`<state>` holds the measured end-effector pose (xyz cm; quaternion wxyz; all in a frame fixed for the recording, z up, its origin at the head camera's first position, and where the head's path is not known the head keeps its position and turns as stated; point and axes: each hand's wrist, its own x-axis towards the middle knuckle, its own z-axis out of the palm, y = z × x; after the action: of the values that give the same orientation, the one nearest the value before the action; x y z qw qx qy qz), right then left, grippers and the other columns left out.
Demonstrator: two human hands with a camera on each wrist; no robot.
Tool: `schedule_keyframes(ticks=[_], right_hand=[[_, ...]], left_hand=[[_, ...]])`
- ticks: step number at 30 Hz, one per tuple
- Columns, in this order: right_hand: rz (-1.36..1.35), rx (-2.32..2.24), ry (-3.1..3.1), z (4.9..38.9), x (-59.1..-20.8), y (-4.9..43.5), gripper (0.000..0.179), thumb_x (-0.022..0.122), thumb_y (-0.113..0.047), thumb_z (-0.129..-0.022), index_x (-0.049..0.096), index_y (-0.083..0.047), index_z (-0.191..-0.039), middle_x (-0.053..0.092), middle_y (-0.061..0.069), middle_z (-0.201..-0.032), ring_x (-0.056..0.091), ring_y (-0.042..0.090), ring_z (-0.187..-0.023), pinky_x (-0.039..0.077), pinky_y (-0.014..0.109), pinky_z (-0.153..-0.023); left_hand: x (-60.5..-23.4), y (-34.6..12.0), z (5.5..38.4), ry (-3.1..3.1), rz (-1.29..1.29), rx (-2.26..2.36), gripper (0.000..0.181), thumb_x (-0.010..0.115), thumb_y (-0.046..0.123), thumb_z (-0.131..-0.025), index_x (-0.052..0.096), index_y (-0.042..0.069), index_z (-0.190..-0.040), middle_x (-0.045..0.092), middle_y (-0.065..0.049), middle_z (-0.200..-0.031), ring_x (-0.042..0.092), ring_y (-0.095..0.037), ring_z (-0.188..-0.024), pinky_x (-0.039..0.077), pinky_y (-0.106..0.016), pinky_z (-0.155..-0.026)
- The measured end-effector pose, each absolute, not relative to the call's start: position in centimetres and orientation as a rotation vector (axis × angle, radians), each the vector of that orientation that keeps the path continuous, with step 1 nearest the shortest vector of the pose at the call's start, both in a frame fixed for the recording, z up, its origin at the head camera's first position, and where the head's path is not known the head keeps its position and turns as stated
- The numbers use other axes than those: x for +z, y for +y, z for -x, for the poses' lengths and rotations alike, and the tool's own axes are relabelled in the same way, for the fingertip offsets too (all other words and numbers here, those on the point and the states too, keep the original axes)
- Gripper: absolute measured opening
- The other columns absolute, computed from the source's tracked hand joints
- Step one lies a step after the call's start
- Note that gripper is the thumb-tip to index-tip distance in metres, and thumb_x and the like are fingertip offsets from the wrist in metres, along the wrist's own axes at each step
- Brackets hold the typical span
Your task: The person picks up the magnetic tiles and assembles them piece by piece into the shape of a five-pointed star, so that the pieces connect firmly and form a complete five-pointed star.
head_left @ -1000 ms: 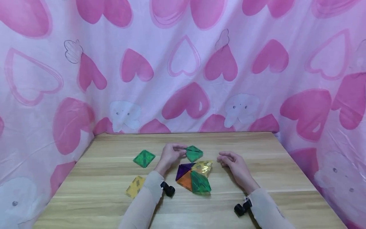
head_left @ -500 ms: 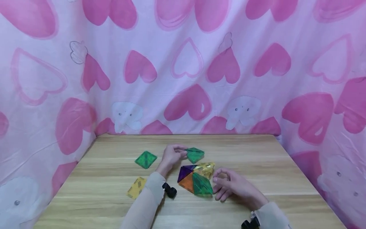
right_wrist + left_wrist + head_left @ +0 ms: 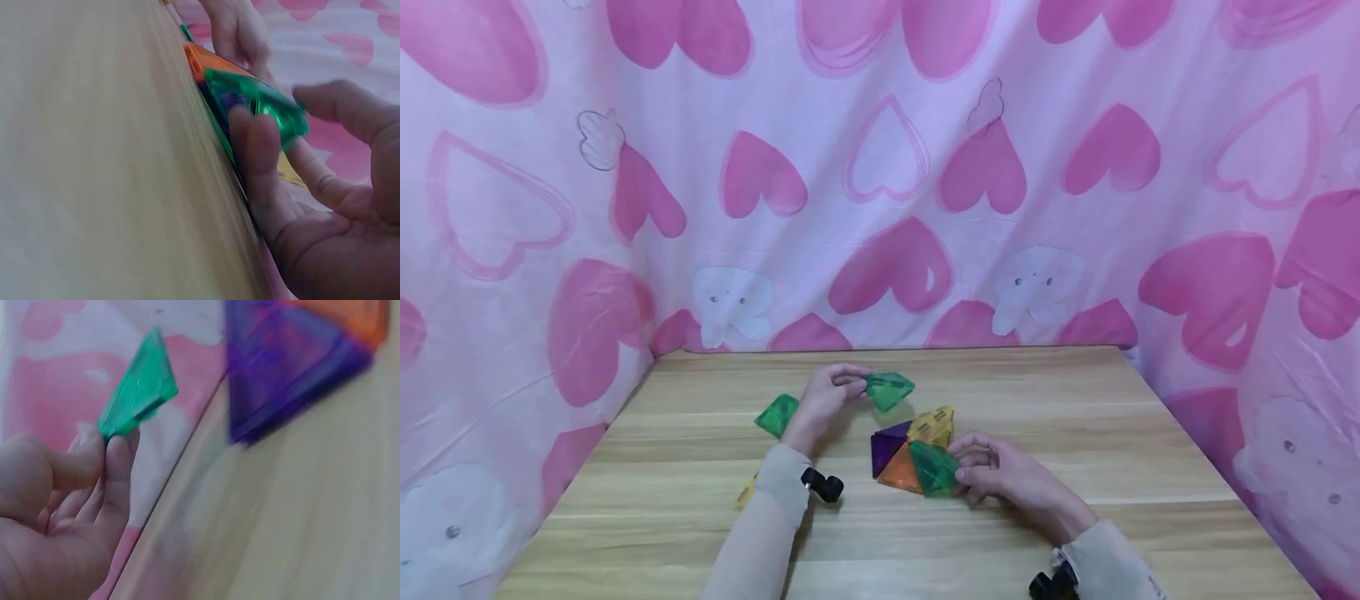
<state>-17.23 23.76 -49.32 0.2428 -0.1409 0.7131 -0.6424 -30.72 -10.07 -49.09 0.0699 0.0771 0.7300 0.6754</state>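
Observation:
In the head view my left hand [image 3: 826,402] pinches a pair of translucent green magnetic tiles [image 3: 889,392] by its left corner. The left wrist view shows the green tiles [image 3: 139,390] held up between thumb and fingertips, clear of the table. A cluster of magnetic tiles sits at the table's middle: purple [image 3: 890,446], orange [image 3: 901,473], yellow [image 3: 932,426] and green [image 3: 934,468]. My right hand [image 3: 1006,477] holds the cluster's green part at its right edge. Seen from the right wrist, the fingers lie against that tilted green tile [image 3: 256,94], partly hiding it.
Another green tile pair [image 3: 777,415] lies at the left, partly behind the left wrist. A yellow tile [image 3: 747,492] is mostly hidden by the left sleeve. The wooden table [image 3: 1150,467] ends at a pink heart-patterned curtain [image 3: 887,167].
My left hand has lifted the green pair and drawn it left, away from the cluster. My right hand has come in from the right onto the cluster's green tile, and the cluster has shifted slightly.

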Motion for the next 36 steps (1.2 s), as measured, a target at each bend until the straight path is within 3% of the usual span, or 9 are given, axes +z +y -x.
schedule_keyframes(ticks=[11, 17, 24, 30, 36], right_hand=[[0.275, -1.860, 2.148, 18.6, -50.3, 25.7, 0.042, 0.069, -0.016, -0.111, 0.060, 0.004, -0.148, 0.069, 0.023, -0.124, 0.070, 0.024, -0.093, 0.065, 0.032, -0.076], [0.266, -1.875, 2.140, 18.6, -50.4, 25.5, 0.043, 0.070, -0.017, -0.111, 0.060, 0.004, -0.148, 0.068, 0.024, -0.126, 0.072, 0.026, -0.097, 0.066, 0.034, -0.080], [0.269, -1.884, 2.127, 18.9, -50.4, 25.4, 0.041, 0.068, -0.014, -0.112, 0.060, 0.004, -0.148, 0.068, 0.021, -0.118, 0.071, 0.022, -0.092, 0.066, 0.032, -0.077], [0.166, -1.924, 2.147, 18.8, -50.3, 25.4, 0.040, 0.067, -0.012, -0.112, 0.060, 0.005, -0.147, 0.069, 0.021, -0.118, 0.073, 0.022, -0.095, 0.066, 0.033, -0.083], [-0.037, -2.018, 2.215, 18.9, -50.1, 25.3, 0.036, 0.066, -0.008, -0.112, 0.063, 0.005, -0.145, 0.069, 0.019, -0.117, 0.075, 0.020, -0.094, 0.066, 0.031, -0.087]], left_hand=[[-49.5, -10.2, 30.5, 2.191, -0.441, 1.859, 0.022, 0.068, -0.008, -0.104, 0.079, -0.002, -0.122, 0.082, -0.012, -0.114, 0.075, -0.014, -0.095, 0.064, -0.036, -0.092], [-49.7, -9.6, 30.1, 2.254, -0.455, 1.760, 0.020, 0.070, -0.006, -0.104, 0.080, -0.001, -0.121, 0.082, -0.011, -0.107, 0.074, -0.015, -0.091, 0.057, -0.027, -0.080], [-49.6, -9.5, 30.1, 2.262, -0.472, 1.702, 0.024, 0.068, -0.004, -0.106, 0.078, 0.000, -0.128, 0.079, -0.016, -0.110, 0.077, -0.022, -0.091, 0.060, -0.029, -0.074], [-49.6, -9.5, 30.1, 2.251, -0.475, 1.697, 0.033, 0.068, -0.002, -0.108, 0.076, 0.006, -0.138, 0.077, -0.016, -0.125, 0.076, -0.023, -0.106, 0.065, -0.034, -0.086], [-49.4, -9.2, 30.1, 2.205, -0.502, 1.738, 0.043, 0.066, -0.005, -0.107, 0.068, 0.003, -0.149, 0.075, -0.021, -0.136, 0.075, -0.033, -0.123, 0.062, -0.039, -0.101]])
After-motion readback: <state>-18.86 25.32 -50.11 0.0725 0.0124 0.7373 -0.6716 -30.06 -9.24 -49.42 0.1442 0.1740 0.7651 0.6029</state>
